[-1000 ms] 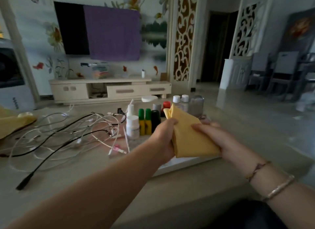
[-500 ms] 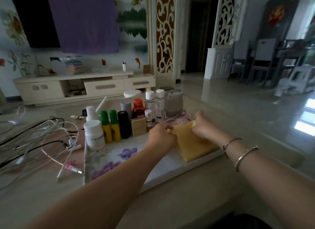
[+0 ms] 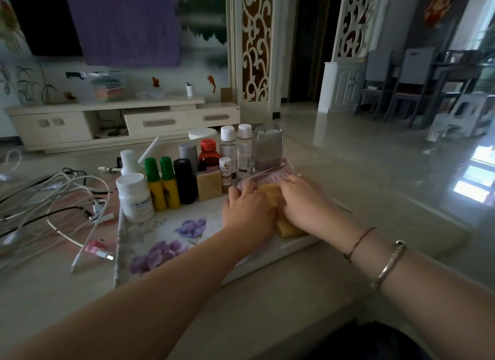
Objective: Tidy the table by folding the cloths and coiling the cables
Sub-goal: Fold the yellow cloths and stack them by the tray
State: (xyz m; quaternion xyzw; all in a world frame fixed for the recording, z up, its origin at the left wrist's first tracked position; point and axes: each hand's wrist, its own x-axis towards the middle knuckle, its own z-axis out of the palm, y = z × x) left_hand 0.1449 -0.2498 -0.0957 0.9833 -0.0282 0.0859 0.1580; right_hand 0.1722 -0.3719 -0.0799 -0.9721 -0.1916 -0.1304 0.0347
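Since the earlier frame, both hands had come down flat onto the folded yellow cloth [image 3: 288, 229], which had been lowered from mid-air onto the flowered tray [image 3: 160, 242] and now lay at the tray's right end, just in front of the pink patterned paper [image 3: 278, 173]. Left hand [image 3: 247, 208] rested on the cloth's left part, its grip loose, fingers bent only slightly and pressing down rather than closing round anything. Right hand [image 3: 305, 199] lay beside it, touching it, palm down with fingers stretched over the cloth's far edge, its grip likewise slack and holding nothing. Only strips of yellow showed between and below the hands. Behind the cloth on the tray stood a row of bottles [image 3: 184, 184], with a white pill jar [image 3: 135, 197] at the tray's left end. Left of the tray, on the table [image 3: 267, 306], the tangled white and black cables [image 3: 61, 199] lay uncoiled.
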